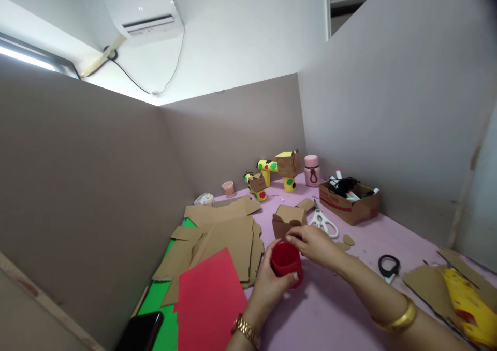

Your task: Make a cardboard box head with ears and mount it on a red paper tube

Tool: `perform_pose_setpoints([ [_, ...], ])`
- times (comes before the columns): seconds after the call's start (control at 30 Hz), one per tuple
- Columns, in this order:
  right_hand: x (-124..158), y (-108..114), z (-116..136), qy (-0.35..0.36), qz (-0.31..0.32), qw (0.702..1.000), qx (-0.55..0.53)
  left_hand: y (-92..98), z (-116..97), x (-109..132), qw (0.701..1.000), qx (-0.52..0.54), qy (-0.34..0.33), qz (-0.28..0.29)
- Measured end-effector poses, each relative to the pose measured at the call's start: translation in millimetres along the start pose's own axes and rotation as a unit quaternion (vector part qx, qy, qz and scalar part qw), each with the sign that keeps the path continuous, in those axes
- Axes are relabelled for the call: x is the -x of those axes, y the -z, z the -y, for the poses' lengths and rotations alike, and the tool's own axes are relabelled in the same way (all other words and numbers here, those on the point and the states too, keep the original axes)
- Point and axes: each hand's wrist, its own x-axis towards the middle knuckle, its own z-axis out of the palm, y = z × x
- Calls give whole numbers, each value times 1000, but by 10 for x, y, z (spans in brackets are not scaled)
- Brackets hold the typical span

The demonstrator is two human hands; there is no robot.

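Observation:
My left hand (268,281) is wrapped round a red cup-like tube (286,258), thumb across its front and fingers along its left side. The tube's opening tilts toward me, and its inside is red too. At its far rim, my right hand (310,242) has its fingertips pinched together; whatever lies between them is too small to make out. Just behind the hands stands a small brown cardboard box (289,220) with scalloped cut-outs. White-handled scissors (324,222) lie to its right, beside small cardboard scraps (347,240).
Red paper (209,304) and cardboard sheets (229,237) cover the left side, near a phone (142,330). Behind are yellow spotted cardboard animals (288,165), a pink flask (311,171) and a box of markers (349,206). Black-handled scissors (389,264) lie right. Grey partitions enclose the table.

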Motion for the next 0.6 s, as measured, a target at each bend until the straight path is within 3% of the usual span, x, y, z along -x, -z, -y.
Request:
perform_pose_setpoints([
  [0.3, 76, 97, -24, 34, 28, 997, -64, -6, -4, 11, 1000, 6, 2, 3],
  [0.6, 99, 116, -36, 48, 60, 995, -57, 5, -26, 19, 1000, 16, -1, 10],
])
